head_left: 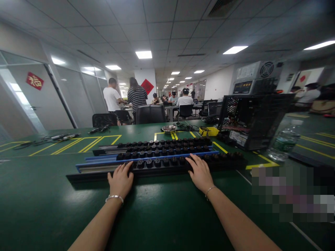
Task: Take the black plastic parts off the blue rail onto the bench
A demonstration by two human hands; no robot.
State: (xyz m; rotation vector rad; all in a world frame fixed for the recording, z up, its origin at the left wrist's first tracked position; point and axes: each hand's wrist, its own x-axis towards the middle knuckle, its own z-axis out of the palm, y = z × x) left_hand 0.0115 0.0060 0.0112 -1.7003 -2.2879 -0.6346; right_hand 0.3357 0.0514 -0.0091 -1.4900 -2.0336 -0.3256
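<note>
Several long strips with rows of round black sockets lie side by side across the green table, some in black channels and some in blue. The front black strip (157, 170) is nearest to me; a blue-edged strip (104, 163) lies just behind it. My left hand (120, 181) rests on the front strip left of its sockets, fingers stretched forward over it. My right hand (201, 173) lies against the strips further right, thumb apart and fingers extended toward the blue edge. Neither hand is wrapped round anything that I can see; the fingertips are partly lost against the dark strips.
Behind the strips stand a metal bowl (169, 129) and a yellow tray (208, 131). An open computer case (255, 118) and a water bottle (285, 141) stand at the right. Cables and tools (64, 137) lie back left. People work at further tables.
</note>
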